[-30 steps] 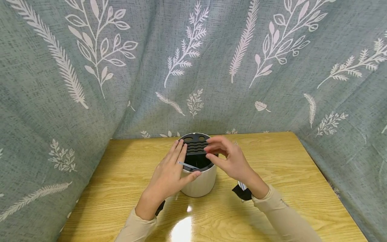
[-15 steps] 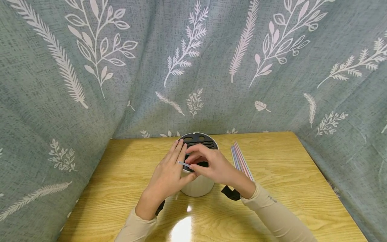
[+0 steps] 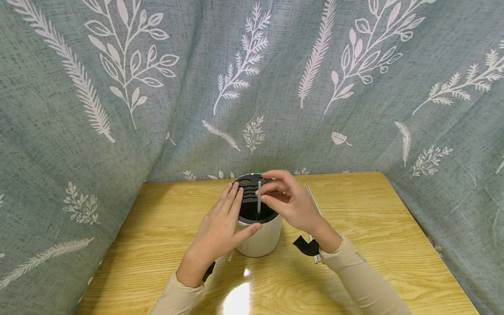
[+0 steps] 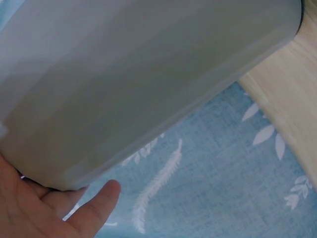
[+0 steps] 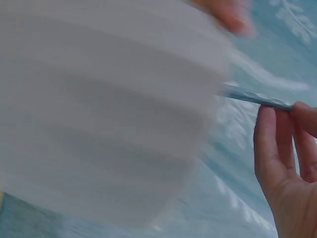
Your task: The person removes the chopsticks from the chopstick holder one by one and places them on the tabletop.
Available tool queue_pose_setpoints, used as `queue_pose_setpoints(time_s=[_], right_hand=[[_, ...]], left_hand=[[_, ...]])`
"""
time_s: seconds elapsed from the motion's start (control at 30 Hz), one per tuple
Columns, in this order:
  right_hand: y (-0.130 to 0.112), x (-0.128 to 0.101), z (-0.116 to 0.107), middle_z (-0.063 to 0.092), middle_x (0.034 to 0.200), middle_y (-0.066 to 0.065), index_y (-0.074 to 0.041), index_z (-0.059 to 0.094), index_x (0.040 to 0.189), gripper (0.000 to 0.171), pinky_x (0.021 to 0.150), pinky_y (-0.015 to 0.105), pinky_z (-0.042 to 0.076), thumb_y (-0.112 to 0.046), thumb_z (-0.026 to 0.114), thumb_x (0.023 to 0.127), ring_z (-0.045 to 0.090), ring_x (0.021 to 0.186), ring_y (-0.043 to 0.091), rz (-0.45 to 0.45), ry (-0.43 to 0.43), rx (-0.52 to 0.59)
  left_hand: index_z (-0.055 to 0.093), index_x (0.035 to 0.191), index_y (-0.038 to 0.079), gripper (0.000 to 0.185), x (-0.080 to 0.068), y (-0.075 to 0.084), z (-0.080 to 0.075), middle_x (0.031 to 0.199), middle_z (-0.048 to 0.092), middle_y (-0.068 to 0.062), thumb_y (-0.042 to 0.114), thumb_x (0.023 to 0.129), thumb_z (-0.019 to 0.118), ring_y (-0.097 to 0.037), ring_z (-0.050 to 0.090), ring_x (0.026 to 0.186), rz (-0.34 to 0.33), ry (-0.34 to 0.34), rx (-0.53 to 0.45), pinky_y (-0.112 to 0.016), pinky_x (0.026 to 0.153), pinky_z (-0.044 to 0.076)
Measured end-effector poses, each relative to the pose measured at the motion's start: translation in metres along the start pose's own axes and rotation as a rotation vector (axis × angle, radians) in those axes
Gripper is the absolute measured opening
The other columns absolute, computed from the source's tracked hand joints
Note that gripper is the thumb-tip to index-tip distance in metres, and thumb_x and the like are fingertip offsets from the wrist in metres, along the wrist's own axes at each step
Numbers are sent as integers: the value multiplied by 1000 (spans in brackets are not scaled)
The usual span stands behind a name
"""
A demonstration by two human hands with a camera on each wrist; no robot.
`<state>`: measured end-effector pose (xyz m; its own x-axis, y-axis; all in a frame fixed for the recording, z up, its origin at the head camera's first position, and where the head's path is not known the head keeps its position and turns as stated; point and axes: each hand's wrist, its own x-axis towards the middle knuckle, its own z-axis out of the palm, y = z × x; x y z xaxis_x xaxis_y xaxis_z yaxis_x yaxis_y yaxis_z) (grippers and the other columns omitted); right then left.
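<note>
A round white holder with a black slotted top stands on the table. My left hand lies along the left side of its rim, fingers straight and thumb spread over the front; in the left wrist view the hand's fingers show beside the holder's ribbed wall. With thumb and fingertips my right hand pinches a thin blue-grey straw, held upright over the large front opening. The right wrist view has the straw running from the fingertips to behind the holder's edge, its lower end hidden.
Several more straws lie on the wooden table to the right, partly under my right forearm. A black strap hangs at the right wrist. Leaf-patterned curtain encloses the back and sides.
The straw was leaning across the front of the rim; my right hand came over, took it and raised it upright above the opening. My left hand has stayed in place.
</note>
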<state>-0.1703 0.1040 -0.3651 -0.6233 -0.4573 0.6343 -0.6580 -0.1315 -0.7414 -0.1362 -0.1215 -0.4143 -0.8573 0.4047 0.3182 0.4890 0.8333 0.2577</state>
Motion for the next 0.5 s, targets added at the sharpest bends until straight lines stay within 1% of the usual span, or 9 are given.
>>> queue_pose_setpoints(time_s=[0.07, 0.1, 0.17, 0.23, 0.3, 0.37, 0.43, 0.47, 0.5], right_hand=[[-10, 3, -10, 70, 102, 18, 10, 46, 133, 47, 88, 43, 56, 10, 67, 91, 69, 99, 27, -49, 67, 57], [-15, 5, -16, 71, 102, 16, 12, 46, 133, 48, 88, 42, 56, 8, 68, 91, 69, 98, 26, -82, 108, 81], [-26, 8, -29, 71, 102, 15, 15, 45, 131, 49, 87, 41, 57, 6, 70, 90, 70, 97, 25, -147, 196, 146], [-38, 10, -43, 71, 100, 16, 16, 46, 130, 49, 85, 40, 57, 10, 71, 88, 70, 95, 27, -203, 298, 210], [-49, 11, -57, 70, 98, 20, 16, 47, 129, 47, 83, 42, 58, 19, 66, 87, 70, 92, 31, -237, 390, 307], [-56, 10, -73, 68, 96, 24, 16, 46, 130, 47, 82, 44, 58, 25, 60, 86, 69, 90, 35, -246, 463, 396], [-59, 7, -88, 67, 96, 26, 14, 46, 131, 48, 82, 45, 58, 28, 55, 87, 68, 89, 37, -216, 514, 458], [-58, 5, -96, 67, 96, 26, 13, 46, 132, 48, 81, 44, 58, 28, 54, 87, 68, 89, 37, -191, 532, 475], [-56, 2, -104, 67, 96, 24, 12, 45, 133, 48, 80, 42, 58, 27, 54, 88, 69, 90, 35, -157, 545, 453]], left_hand=[[22, 159, 2, 99, 0, 0, 0, 165, 14, -13, 75, 94, 39, -21, 4, 152, -1, -1, -1, -48, 114, 32], [22, 159, 2, 99, 0, 0, 1, 166, 14, -14, 75, 95, 39, -22, 4, 152, 2, 0, -1, -48, 114, 31], [23, 158, 1, 99, 0, 0, 1, 165, 15, -14, 74, 95, 40, -23, 5, 152, 8, 9, -3, -47, 115, 30], [23, 158, 0, 99, 0, 0, 2, 165, 15, -14, 74, 95, 41, -24, 6, 152, 13, 15, -4, -47, 115, 29], [24, 158, 0, 98, 0, 0, 2, 165, 15, -14, 73, 95, 42, -24, 7, 152, 15, 18, -8, -47, 115, 29], [24, 158, 0, 98, 0, 0, 2, 165, 15, -14, 73, 95, 42, -24, 7, 152, 13, 20, -11, -47, 115, 30], [24, 158, 1, 98, 0, 0, 2, 165, 15, -14, 73, 95, 42, -24, 7, 152, 11, 23, -12, -48, 114, 31], [24, 158, 1, 98, 0, 0, 2, 165, 15, -14, 73, 95, 42, -25, 7, 152, 12, 24, -12, -48, 114, 31], [24, 158, 1, 98, 1, 0, 2, 165, 15, -14, 73, 95, 42, -24, 7, 152, 12, 25, -11, -48, 114, 31]])
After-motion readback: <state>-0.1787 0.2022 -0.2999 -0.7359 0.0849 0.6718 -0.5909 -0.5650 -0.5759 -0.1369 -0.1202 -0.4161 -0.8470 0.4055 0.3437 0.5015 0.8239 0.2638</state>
